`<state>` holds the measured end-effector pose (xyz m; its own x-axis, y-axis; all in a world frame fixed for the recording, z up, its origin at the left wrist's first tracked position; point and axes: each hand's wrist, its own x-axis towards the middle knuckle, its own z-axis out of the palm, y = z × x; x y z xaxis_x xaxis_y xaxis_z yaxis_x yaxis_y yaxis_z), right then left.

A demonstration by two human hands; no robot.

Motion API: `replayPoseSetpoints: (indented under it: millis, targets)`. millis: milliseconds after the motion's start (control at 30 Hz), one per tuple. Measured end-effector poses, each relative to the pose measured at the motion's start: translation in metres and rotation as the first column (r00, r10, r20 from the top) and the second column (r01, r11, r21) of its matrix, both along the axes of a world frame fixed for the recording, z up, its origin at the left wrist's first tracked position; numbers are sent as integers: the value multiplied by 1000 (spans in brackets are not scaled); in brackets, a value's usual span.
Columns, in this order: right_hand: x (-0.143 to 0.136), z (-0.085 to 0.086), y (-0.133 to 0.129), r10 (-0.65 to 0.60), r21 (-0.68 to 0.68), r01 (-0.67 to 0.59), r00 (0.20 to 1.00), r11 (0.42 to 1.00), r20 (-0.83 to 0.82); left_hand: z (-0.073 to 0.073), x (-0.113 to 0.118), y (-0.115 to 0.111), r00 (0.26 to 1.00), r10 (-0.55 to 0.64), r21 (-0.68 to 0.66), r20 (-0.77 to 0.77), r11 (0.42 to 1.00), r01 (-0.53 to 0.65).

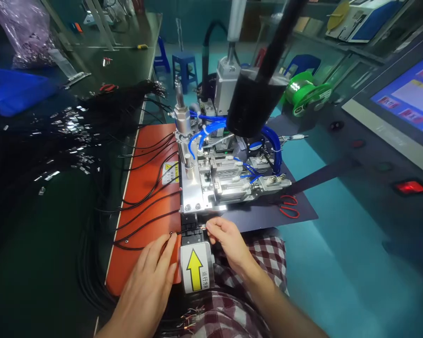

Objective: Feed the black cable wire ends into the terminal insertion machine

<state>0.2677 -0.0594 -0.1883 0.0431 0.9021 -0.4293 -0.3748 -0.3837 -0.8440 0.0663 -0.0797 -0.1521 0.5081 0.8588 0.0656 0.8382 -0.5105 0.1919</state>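
My left hand (150,272) rests on the orange board (141,164), its fingertips on a black cable near the board's right edge. My right hand (227,237) pinches the thin wire end (202,227) of that cable over the black fixture (192,237). In front of the fixture is a white label (197,267) with a yellow arrow. Several black cables (144,220) run across the orange board into the left side of the metal machine (193,188).
Red-handled scissors (289,206) lie on the dark plate right of the machine. A black nozzle (252,101) hangs above. A large bundle of black cables (102,112) covers the left table. A screen panel (409,103) stands at right, a green spool (303,91) behind.
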Motion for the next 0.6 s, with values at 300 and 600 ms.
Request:
replayPoseSetpoints:
  millis: [300,600]
  targets:
    - [5,-4,-5,-64,24,63,996,998,67,-10,-4,0,992,10,68,-127,998,-1]
    - [23,-9,-26,-253,-28,257,963,966,94,-7,-7,-3,998,-17,34,-59,999,19]
